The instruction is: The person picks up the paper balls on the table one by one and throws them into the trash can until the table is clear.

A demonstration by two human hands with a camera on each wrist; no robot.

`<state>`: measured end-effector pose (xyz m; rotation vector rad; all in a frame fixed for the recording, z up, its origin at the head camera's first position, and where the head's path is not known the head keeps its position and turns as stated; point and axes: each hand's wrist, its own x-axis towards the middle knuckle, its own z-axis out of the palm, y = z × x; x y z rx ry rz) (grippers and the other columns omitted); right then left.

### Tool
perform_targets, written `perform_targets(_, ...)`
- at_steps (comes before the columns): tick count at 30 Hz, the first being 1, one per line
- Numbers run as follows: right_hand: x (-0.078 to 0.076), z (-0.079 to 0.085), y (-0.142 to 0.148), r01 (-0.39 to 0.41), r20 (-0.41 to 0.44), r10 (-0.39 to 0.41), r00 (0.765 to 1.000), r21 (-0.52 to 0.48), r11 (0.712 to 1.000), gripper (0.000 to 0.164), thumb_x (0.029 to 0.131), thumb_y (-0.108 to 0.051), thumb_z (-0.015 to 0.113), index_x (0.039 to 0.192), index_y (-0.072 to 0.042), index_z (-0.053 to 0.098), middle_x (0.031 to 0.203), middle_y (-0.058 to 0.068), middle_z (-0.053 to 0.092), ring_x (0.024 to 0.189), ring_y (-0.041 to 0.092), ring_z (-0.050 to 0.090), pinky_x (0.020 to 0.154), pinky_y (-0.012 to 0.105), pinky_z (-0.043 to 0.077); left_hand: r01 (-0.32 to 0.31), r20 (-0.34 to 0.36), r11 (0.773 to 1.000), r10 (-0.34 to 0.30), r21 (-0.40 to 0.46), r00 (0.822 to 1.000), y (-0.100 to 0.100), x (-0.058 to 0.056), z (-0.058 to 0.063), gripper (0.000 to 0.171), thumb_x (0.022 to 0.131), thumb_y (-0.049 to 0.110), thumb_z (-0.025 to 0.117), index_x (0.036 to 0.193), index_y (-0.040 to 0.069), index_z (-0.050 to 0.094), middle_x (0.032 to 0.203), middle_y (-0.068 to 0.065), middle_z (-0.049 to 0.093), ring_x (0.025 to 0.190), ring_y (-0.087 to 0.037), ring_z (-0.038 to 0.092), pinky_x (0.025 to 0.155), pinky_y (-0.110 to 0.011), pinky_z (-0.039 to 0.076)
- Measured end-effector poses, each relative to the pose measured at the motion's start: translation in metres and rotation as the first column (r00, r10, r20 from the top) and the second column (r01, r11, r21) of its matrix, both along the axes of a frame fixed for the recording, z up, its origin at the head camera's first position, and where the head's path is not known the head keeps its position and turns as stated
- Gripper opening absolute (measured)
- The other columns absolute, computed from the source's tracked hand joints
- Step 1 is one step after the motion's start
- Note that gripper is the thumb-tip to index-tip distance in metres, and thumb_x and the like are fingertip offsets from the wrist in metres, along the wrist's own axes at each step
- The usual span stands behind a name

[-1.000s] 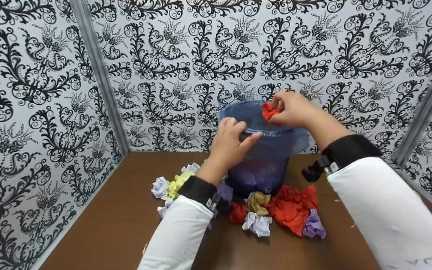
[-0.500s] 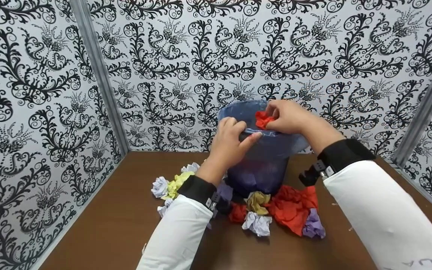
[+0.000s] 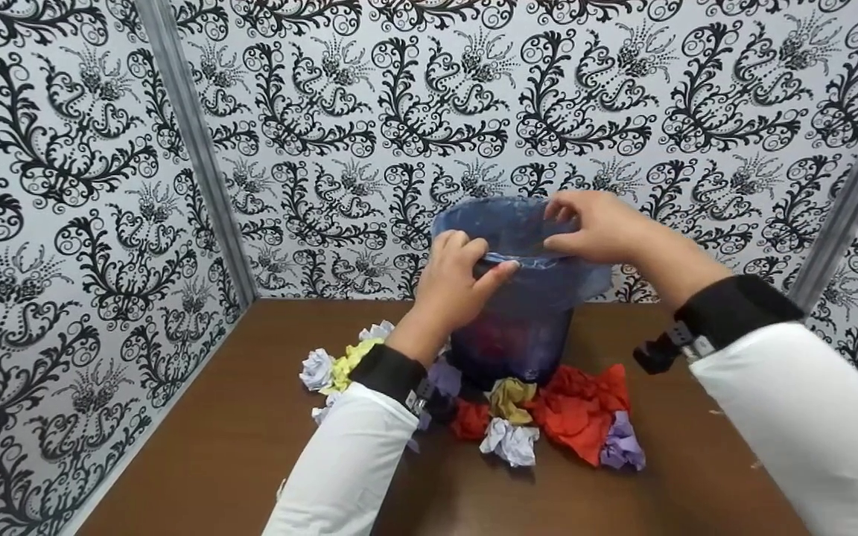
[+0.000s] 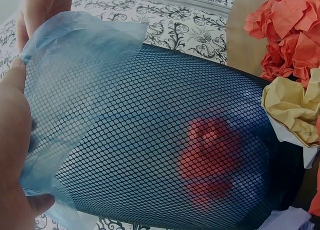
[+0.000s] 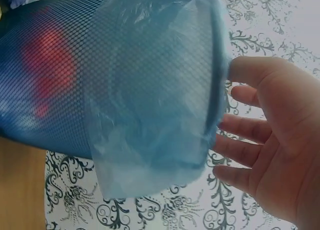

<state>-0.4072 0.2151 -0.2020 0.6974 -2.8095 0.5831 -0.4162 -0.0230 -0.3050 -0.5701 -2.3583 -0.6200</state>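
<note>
A dark mesh wastebasket (image 3: 541, 339) stands upright on the table, lined with a translucent blue bag (image 5: 150, 105) folded over its rim. My left hand (image 3: 453, 279) grips the near rim, thumb and fingers over the bag's edge. Over the right side of the opening is my right hand (image 3: 596, 227), its fingers loosely bent and holding nothing. Through the mesh, a crumpled red paper ball (image 4: 210, 160) shows low inside the basket.
Around the basket's foot lie crumpled papers: a large red one (image 3: 582, 413), a mustard one (image 3: 511, 400), a white one (image 3: 511, 443), a purple one (image 3: 624, 444). Yellow paper (image 3: 349, 365) and white balls lie left. A patterned wall (image 3: 325, 149) rises behind the table (image 3: 213, 432).
My right hand has lowered the red paper ball into the basket and let it go, then drawn back a little to the right. The left hand has stayed on the rim.
</note>
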Motion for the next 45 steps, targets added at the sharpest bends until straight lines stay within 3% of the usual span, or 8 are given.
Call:
perform_targets(9, 0.029, -0.003, 0.032, -0.052, -0.067, 0.050, 0.997, -0.026, 0.998, 0.045, 0.095, -0.034, 0.073, 0.130, -0.010, 0.060, 0.128, 0.015, 0.065, 0.119, 0.035, 0.063, 0.100, 0.058, 0.052, -0.005, 0.013, 1.000, 0.005, 0.008, 1.000, -0.002, 0.000, 0.001, 0.054, 0.095, 0.072, 0.052, 0.096, 0.018, 0.060, 0.104, -0.003, 0.050, 0.130, -0.024, 0.044, 0.100, -0.043, 0.050)
perform_targets(16, 0.052, -0.023, 0.058, -0.068, -0.131, 0.059, 0.990, -0.060, 0.996, 0.049, 0.095, -0.037, 0.073, 0.134, -0.009, 0.060, 0.134, 0.013, 0.064, 0.120, 0.034, 0.062, 0.098, 0.062, 0.053, 0.002, 0.002, 1.000, -0.002, 0.008, 1.000, -0.004, -0.001, 0.001, 0.054, 0.095, 0.071, 0.052, 0.096, 0.018, 0.059, 0.100, -0.004, 0.049, 0.125, -0.023, 0.046, 0.097, -0.042, 0.050)
perform_targets(20, 0.064, -0.048, 0.074, -0.058, -0.150, 0.044, 0.988, -0.088, 0.994, 0.047, 0.095, -0.037, 0.074, 0.132, -0.011, 0.062, 0.132, 0.011, 0.066, 0.115, 0.032, 0.065, 0.095, 0.055, 0.056, 0.004, 0.016, 1.000, -0.004, 0.003, 1.000, -0.003, 0.000, 0.000, 0.056, 0.095, 0.073, 0.049, 0.097, 0.019, 0.060, 0.103, -0.003, 0.051, 0.129, -0.023, 0.045, 0.101, -0.042, 0.049)
perform_targets(22, 0.069, -0.063, 0.082, -0.058, -0.157, 0.043, 0.987, -0.095, 0.994, 0.044, 0.095, -0.036, 0.074, 0.131, -0.013, 0.062, 0.129, 0.011, 0.067, 0.102, 0.028, 0.069, 0.087, 0.044, 0.060, 0.005, 0.024, 1.000, -0.005, 0.001, 1.000, -0.002, 0.000, -0.001, 0.056, 0.094, 0.074, 0.047, 0.097, 0.020, 0.060, 0.104, -0.002, 0.051, 0.129, -0.023, 0.045, 0.102, -0.043, 0.049)
perform_targets(27, 0.081, -0.104, 0.097, -0.062, -0.158, 0.040, 0.987, -0.133, 0.989, 0.042, 0.093, -0.034, 0.077, 0.129, -0.018, 0.062, 0.122, 0.005, 0.068, 0.093, 0.012, 0.067, 0.081, 0.021, 0.057, 0.007, 0.025, 1.000, -0.007, 0.003, 1.000, -0.001, 0.000, 0.000, 0.055, 0.094, 0.075, 0.047, 0.095, 0.020, 0.058, 0.103, 0.000, 0.050, 0.129, -0.022, 0.044, 0.101, -0.042, 0.049)
perform_targets(34, 0.091, -0.152, 0.106, -0.013, -0.058, 0.001, 0.998, -0.198, 0.980, 0.044, 0.091, -0.038, 0.079, 0.129, -0.025, 0.062, 0.128, 0.005, 0.067, 0.102, 0.010, 0.066, 0.084, 0.024, 0.057, 0.001, 0.021, 1.000, -0.001, -0.005, 1.000, -0.001, 0.000, 0.003, 0.055, 0.095, 0.074, 0.047, 0.093, 0.020, 0.057, 0.102, 0.000, 0.050, 0.127, -0.022, 0.045, 0.101, -0.042, 0.048)
perform_targets(38, 0.093, -0.177, 0.107, -0.025, -0.034, 0.018, 0.999, -0.236, 0.971, 0.042, 0.089, -0.032, 0.080, 0.126, -0.021, 0.063, 0.122, 0.002, 0.069, 0.098, 0.002, 0.064, 0.085, 0.025, 0.057, 0.003, 0.020, 1.000, -0.003, -0.003, 1.000, 0.000, 0.002, 0.002, 0.054, 0.095, 0.074, 0.047, 0.092, 0.021, 0.057, 0.102, 0.000, 0.050, 0.126, -0.021, 0.045, 0.101, -0.041, 0.048)
perform_targets(45, 0.094, -0.204, 0.108, -0.077, 0.087, 0.110, 0.990, -0.319, 0.945, 0.044, 0.090, -0.023, 0.080, 0.126, -0.006, 0.062, 0.119, 0.016, 0.069, 0.099, 0.013, 0.069, 0.083, 0.028, 0.059, 0.016, -0.005, 1.000, -0.016, 0.003, 1.000, 0.001, 0.003, 0.000, 0.052, 0.096, 0.070, 0.052, 0.094, 0.018, 0.060, 0.101, -0.004, 0.051, 0.130, -0.025, 0.045, 0.106, -0.042, 0.046)
